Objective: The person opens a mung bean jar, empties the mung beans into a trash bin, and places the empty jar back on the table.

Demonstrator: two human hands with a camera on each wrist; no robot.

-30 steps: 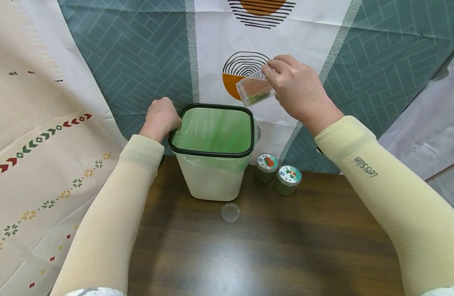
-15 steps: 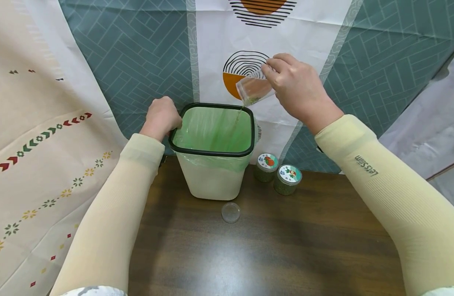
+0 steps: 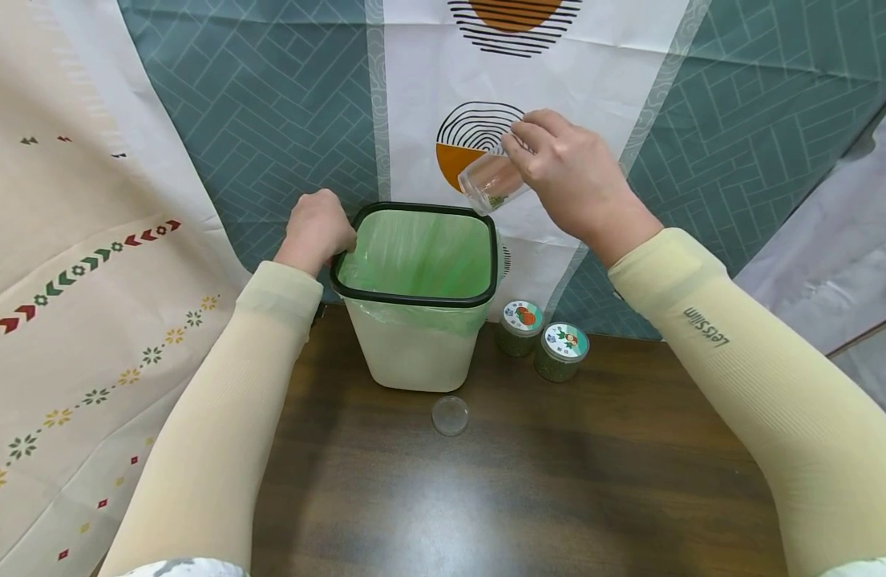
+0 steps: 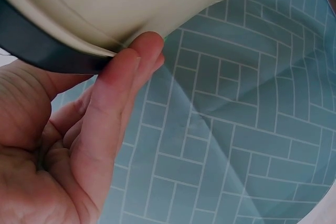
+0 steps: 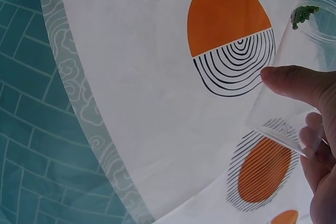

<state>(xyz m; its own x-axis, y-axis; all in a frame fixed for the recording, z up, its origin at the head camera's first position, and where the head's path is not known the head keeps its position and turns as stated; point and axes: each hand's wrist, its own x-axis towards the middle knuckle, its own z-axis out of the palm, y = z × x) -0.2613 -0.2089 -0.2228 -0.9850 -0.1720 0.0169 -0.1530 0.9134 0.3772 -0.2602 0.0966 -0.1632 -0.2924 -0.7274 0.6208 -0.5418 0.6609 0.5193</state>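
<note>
A cream bin (image 3: pixel 414 353) with a black rim (image 4: pixel 37 51) and a green liner stands at the back of the dark wooden table (image 3: pixel 522 497). My left hand (image 3: pixel 314 228) grips the bin's left rim, fingers curled under it (image 4: pixel 126 77). My right hand (image 3: pixel 565 172) holds a clear plastic jar (image 3: pixel 489 180) tipped mouth-down over the bin's right back corner. A few green bits cling near the jar's mouth (image 5: pixel 304 15); the jar (image 5: pixel 291 77) is otherwise see-through.
Two lidded jars of green contents (image 3: pixel 518 327) (image 3: pixel 561 350) stand right of the bin. A clear round lid (image 3: pixel 451 415) lies in front of it. Patterned cloth hangs behind (image 3: pixel 269 104) and at the left (image 3: pixel 67 280).
The jar held a layer of green bits a second ago; they poured into the bin and it is now nearly empty. The right hand tipped the jar further and shifted slightly left.
</note>
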